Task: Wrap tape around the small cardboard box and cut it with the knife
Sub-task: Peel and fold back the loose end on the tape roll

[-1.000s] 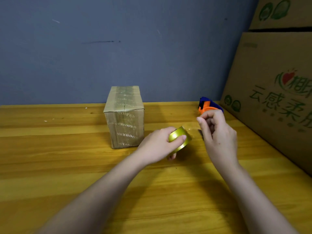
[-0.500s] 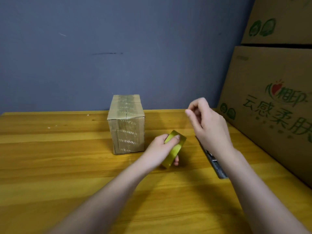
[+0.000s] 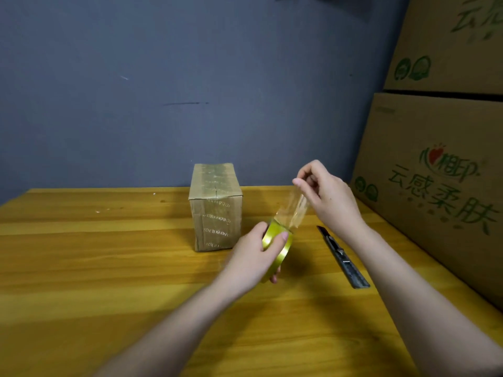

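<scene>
Both hands [image 3: 251, 257] w/ tape roll [image 3: 277, 242]

Small brown cardboard box [image 3: 215, 208]: upright, taped, centre. Yellow-green roll of clear tape [image 3: 277, 240]: at the box's 4 o'clock, on edge, strip drawn upward. Dark utility knife [image 3: 343, 257]: flat, at the roll's 3 o'clock.

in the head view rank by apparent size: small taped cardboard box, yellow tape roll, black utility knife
1. small taped cardboard box
2. black utility knife, longer than the roll but thin
3. yellow tape roll, partly hidden, so unsure
</scene>
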Demonstrator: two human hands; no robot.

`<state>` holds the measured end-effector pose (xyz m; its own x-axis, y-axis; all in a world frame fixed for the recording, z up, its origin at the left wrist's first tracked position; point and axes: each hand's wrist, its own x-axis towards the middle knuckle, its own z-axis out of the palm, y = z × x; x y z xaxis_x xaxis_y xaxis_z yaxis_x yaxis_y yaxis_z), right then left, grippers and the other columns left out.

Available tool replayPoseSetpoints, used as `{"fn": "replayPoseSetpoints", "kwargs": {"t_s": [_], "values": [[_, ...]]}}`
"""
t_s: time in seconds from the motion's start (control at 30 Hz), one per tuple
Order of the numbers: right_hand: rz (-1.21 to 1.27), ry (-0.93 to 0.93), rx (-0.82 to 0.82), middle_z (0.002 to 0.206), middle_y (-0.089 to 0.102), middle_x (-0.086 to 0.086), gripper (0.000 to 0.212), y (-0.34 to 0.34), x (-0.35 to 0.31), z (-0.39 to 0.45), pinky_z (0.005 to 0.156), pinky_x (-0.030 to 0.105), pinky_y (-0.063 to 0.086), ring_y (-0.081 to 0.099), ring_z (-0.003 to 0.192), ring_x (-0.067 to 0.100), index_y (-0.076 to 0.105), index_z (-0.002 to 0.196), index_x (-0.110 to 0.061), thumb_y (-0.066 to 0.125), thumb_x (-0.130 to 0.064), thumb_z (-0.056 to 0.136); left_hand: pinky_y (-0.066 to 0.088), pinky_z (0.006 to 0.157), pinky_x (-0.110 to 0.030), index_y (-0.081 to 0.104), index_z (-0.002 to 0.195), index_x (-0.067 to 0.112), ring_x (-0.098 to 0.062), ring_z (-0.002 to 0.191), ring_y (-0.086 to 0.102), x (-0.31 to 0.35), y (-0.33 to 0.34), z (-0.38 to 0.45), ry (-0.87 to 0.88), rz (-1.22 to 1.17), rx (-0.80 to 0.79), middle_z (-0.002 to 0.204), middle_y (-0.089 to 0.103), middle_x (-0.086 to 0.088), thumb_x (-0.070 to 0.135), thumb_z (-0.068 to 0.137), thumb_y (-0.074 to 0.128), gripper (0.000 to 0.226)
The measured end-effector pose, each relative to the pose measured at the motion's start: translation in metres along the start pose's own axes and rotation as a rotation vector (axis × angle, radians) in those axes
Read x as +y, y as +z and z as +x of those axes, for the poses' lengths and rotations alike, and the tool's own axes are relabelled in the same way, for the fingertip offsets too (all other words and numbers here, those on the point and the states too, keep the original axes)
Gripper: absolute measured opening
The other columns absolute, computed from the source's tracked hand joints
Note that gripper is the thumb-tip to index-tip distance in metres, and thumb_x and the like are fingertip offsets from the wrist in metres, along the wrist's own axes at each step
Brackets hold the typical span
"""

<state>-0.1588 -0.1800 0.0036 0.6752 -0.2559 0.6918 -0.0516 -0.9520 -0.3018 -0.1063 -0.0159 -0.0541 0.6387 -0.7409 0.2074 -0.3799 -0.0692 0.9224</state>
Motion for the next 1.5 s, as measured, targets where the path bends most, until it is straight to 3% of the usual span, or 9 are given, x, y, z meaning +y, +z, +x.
{"fn": "replayPoseSetpoints", "kwargs": {"t_s": [0.3, 0.43, 0.63, 0.77, 0.9, 1.03, 1.17, 1.27, 1.5], "values": [[-0.193, -0.282, 0.142, 0.076, 0.064, -0.005, 0.022, -0.009, -0.029, 0.000, 0.048, 0.034, 0.049, 0.062, 0.061, 0.017, 0.055, 0.095, -0.015, 0.048, -0.036, 0.094, 0.046, 0.042, -0.024, 0.050, 0.094, 0.007, -0.018, 0.038, 0.053, 0.004, 0.001, 0.001, -0.220, -0.228, 0.027, 0.058, 0.056, -0.011, 0.036, 0.096, 0.046, 0.029], [-0.263, -0.429, 0.185, 0.071, 0.064, -0.004, 0.021, -0.011, -0.040, 0.002, 0.043, 0.030, 0.046, 0.060, 0.056, 0.015, 0.057, 0.089, -0.014, 0.049, -0.033, 0.093, 0.048, 0.044, -0.023, 0.046, 0.113, 0.002, -0.016, 0.037, 0.056, 0.003, -0.001, 0.002, -0.338, -0.336, 0.020, 0.056, 0.059, -0.010, 0.041, 0.095, 0.046, 0.043], [-0.282, -0.467, 0.087, 0.076, 0.062, -0.006, 0.020, -0.012, -0.039, 0.013, 0.044, 0.029, 0.044, 0.058, 0.058, 0.015, 0.054, 0.092, -0.017, 0.046, -0.034, 0.094, 0.051, 0.058, -0.028, 0.041, 0.111, 0.010, -0.018, 0.056, 0.063, 0.001, 0.008, -0.004, -0.414, -0.525, 0.057, 0.071, 0.065, -0.008, 0.039, 0.092, 0.054, 0.037], [-0.325, -0.560, 0.068, 0.074, 0.061, -0.005, 0.021, -0.014, -0.038, 0.017, 0.040, 0.028, 0.042, 0.056, 0.052, 0.014, 0.054, 0.091, -0.016, 0.043, -0.034, 0.093, 0.041, 0.077, -0.032, 0.044, 0.105, 0.015, -0.018, 0.085, 0.053, -0.002, -0.004, -0.004, -0.278, 0.104, 0.113, 0.098, 0.056, -0.004, 0.054, 0.089, 0.047, 0.042], [-0.330, -0.607, 0.076, 0.073, 0.061, -0.005, 0.021, -0.016, -0.037, 0.017, 0.038, 0.028, 0.041, 0.056, 0.051, 0.015, 0.055, 0.090, -0.015, 0.045, -0.032, 0.093, 0.052, 0.078, -0.036, 0.049, 0.102, 0.026, -0.024, 0.093, 0.064, 0.012, -0.027, -0.005, -0.044, 0.727, 0.220, 0.101, 0.066, 0.002, 0.065, 0.085, 0.041, 0.043], [-0.323, -0.629, 0.062, 0.073, 0.061, -0.003, 0.022, -0.017, -0.037, 0.019, 0.037, 0.029, 0.041, 0.056, 0.049, 0.016, 0.055, 0.090, -0.014, 0.044, -0.033, 0.092, 0.053, 0.085, -0.038, 0.052, 0.098, 0.033, -0.008, 0.095, 0.062, 0.025, -0.039, 0.011, 0.284, 0.288, 0.239, 0.101, 0.062, 0.006, 0.036, 0.082, 0.066, 0.021], [-0.323, -0.646, 0.049, 0.072, 0.062, -0.003, 0.023, -0.018, -0.036, 0.020, 0.037, 0.029, 0.043, 0.057, 0.050, 0.016, 0.055, 0.092, -0.014, 0.043, -0.033, 0.092, 0.055, 0.076, -0.031, 0.055, 0.086, 0.036, -0.013, 0.076, 0.069, 0.034, -0.042, 0.024, 0.309, 0.051, 0.190, 0.087, 0.065, 0.009, 0.016, 0.082, 0.069, 0.025], [-0.326, -0.651, 0.036, 0.071, 0.062, -0.004, 0.023, -0.019, -0.034, 0.021, 0.038, 0.027, 0.042, 0.056, 0.049, 0.013, 0.055, 0.092, -0.014, 0.043, -0.034, 0.092, 0.053, 0.068, -0.027, 0.058, 0.082, 0.027, -0.011, 0.064, 0.071, 0.037, -0.043, 0.026, 0.299, 0.022, 0.189, 0.084, 0.066, 0.009, 0.014, 0.084, 0.067, 0.015], [-0.334, -0.639, 0.057, 0.069, 0.059, -0.006, 0.025, -0.021, -0.032, 0.020, 0.036, 0.029, 0.043, 0.055, 0.049, 0.013, 0.055, 0.091, -0.015, 0.044, -0.037, 0.092, 0.055, 0.066, -0.042, 0.056, 0.078, 0.028, -0.015, 0.060, 0.071, 0.039, -0.043, 0.032, 0.337, 0.114, 0.185, 0.087, 0.063, 0.008, 0.019, 0.087, 0.063, 0.014]]}}
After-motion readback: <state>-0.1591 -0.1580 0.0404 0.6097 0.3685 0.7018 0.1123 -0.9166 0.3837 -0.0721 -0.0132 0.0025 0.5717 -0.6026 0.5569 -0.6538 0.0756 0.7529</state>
